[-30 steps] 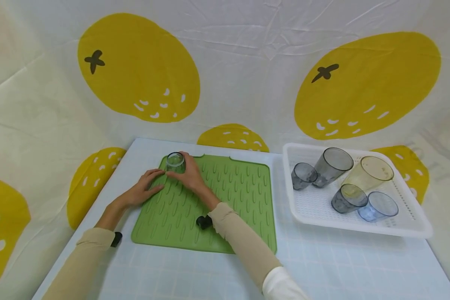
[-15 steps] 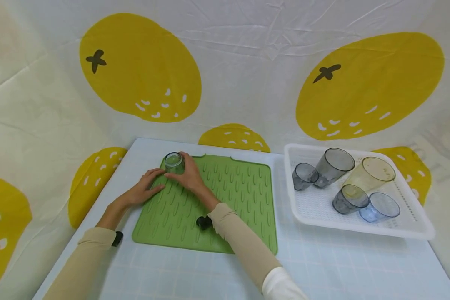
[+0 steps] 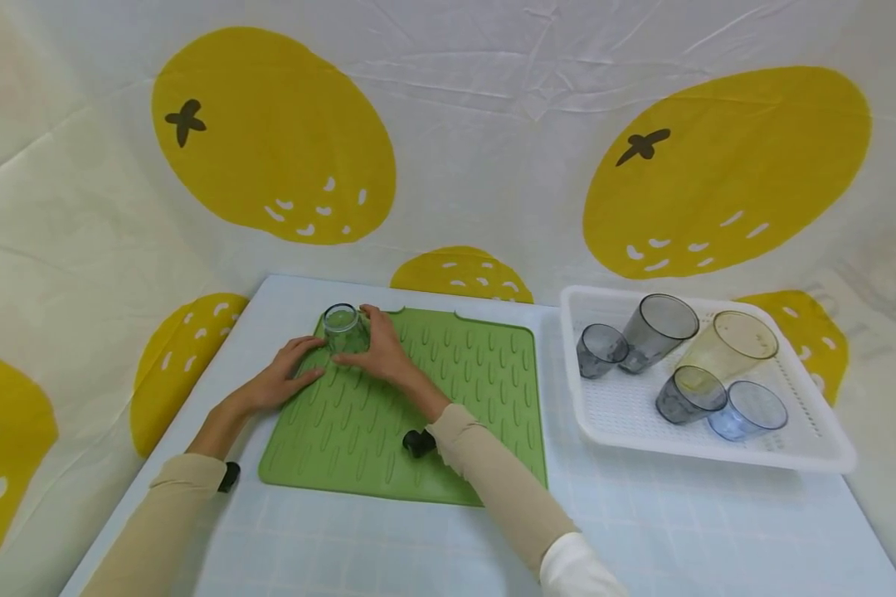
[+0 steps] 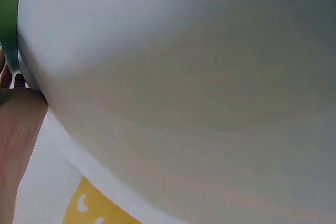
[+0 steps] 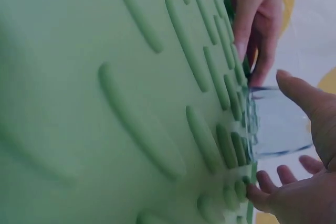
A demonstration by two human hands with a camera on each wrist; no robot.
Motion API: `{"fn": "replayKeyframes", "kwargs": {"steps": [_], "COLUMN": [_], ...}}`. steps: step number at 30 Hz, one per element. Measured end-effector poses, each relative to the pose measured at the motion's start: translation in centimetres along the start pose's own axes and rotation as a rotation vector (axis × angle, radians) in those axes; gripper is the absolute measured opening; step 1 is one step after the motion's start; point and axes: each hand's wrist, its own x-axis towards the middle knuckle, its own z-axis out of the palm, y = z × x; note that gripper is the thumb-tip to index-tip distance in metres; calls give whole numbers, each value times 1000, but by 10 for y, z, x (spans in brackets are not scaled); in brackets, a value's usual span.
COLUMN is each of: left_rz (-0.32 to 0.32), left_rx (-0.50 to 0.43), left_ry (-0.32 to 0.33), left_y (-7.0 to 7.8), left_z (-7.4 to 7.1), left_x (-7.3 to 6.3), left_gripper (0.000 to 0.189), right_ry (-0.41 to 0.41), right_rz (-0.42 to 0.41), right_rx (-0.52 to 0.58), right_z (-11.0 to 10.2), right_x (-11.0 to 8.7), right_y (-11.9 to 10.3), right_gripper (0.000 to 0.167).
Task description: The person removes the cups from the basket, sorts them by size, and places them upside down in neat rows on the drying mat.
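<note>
A clear glass tumbler (image 3: pixel 347 332) stands at the far left corner of a green ridged silicone mat (image 3: pixel 463 414). My right hand (image 3: pixel 381 344) is just to the right of it, thumb and fingers spread around its near side. In the right wrist view, a gap shows between that thumb and the glass (image 5: pixel 281 121), and the fingers (image 5: pixel 286 174) are apart from it too. My left hand (image 3: pixel 280 377) rests at the mat's left edge, its fingers loosely extended toward the tumbler. The left wrist view catches only part of the left hand (image 4: pixel 21 124) and the mat's edge.
To the right sits a white plastic tray (image 3: pixel 578 398) holding several tumblers: grey ones (image 3: pixel 659 332), a tall yellow one (image 3: pixel 739 340) and a blue one (image 3: pixel 748 410). A pale checked cloth (image 3: pixel 388 547) covers the table. Fruit-print fabric (image 3: pixel 485 166) hangs behind it.
My right hand has let go of the tumbler and drawn slightly back to the right, its fingers opening. The tumbler stays in its corner, and the left hand keeps its place.
</note>
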Motion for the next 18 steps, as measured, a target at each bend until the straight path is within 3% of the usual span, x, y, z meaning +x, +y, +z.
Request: {"fn": "replayKeyframes", "kwargs": {"steps": [18], "left_rz": [-2], "left_rx": [-12], "left_ry": [7], "left_y": [-3], "left_z": [1], "left_x": [0], "left_gripper": [51], "right_ry": [-127], "right_rz": [-39], "right_rx": [-28], "right_z": [-40], "right_x": [-30], "right_y": [-1], "right_gripper": [83]}}
